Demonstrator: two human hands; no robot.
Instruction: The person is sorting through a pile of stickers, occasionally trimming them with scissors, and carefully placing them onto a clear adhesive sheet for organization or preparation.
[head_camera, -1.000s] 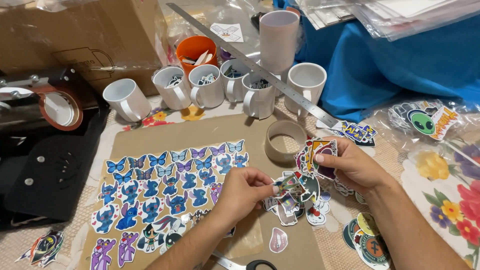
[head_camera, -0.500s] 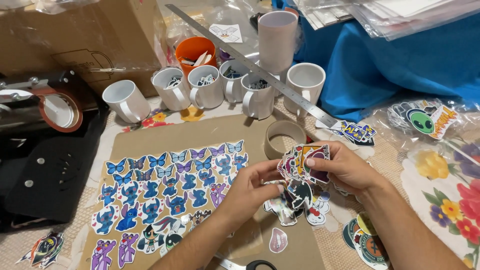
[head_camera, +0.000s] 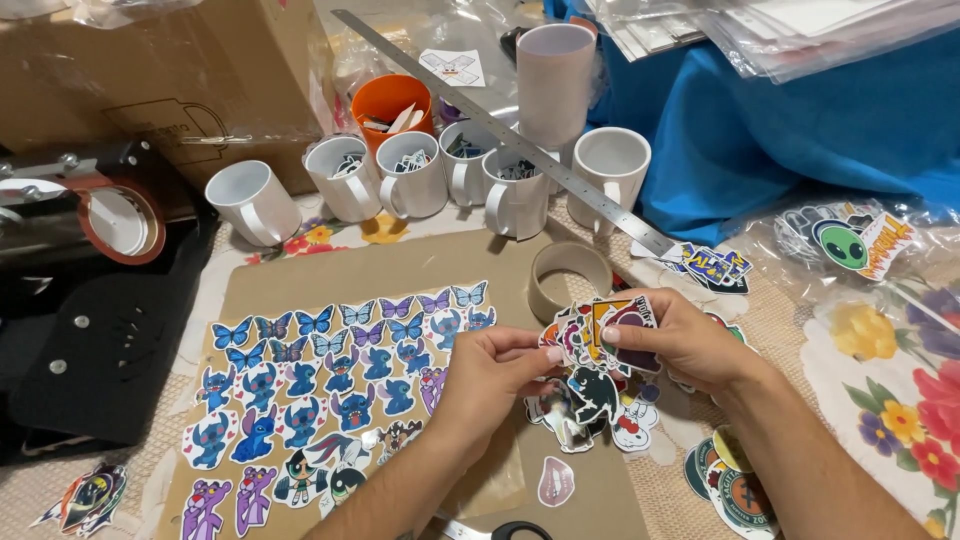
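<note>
My right hand (head_camera: 672, 345) holds a fanned stack of colourful stickers (head_camera: 592, 330) above the brown board (head_camera: 390, 275). My left hand (head_camera: 490, 375) meets it from the left, its fingertips pinching the edge of that stack. Under both hands lie loose stickers (head_camera: 600, 405), among them a dark one and a white cartoon dog. To the left, rows of blue butterfly and blue cartoon creature stickers (head_camera: 330, 375) are laid out on the board.
Several white mugs (head_camera: 412, 172), an orange cup (head_camera: 388, 100), a tall white tumbler (head_camera: 553, 80) and a metal ruler (head_camera: 520, 145) stand behind. A tape roll (head_camera: 568, 278), scissors (head_camera: 500, 528), a black mug press (head_camera: 90, 300), a cardboard box (head_camera: 170, 80), blue cloth (head_camera: 800, 120) and bagged stickers (head_camera: 850, 240) surround.
My right hand lifted its sticker stack higher and leftward. My left hand rose off the board and came up to pinch the stack's edge.
</note>
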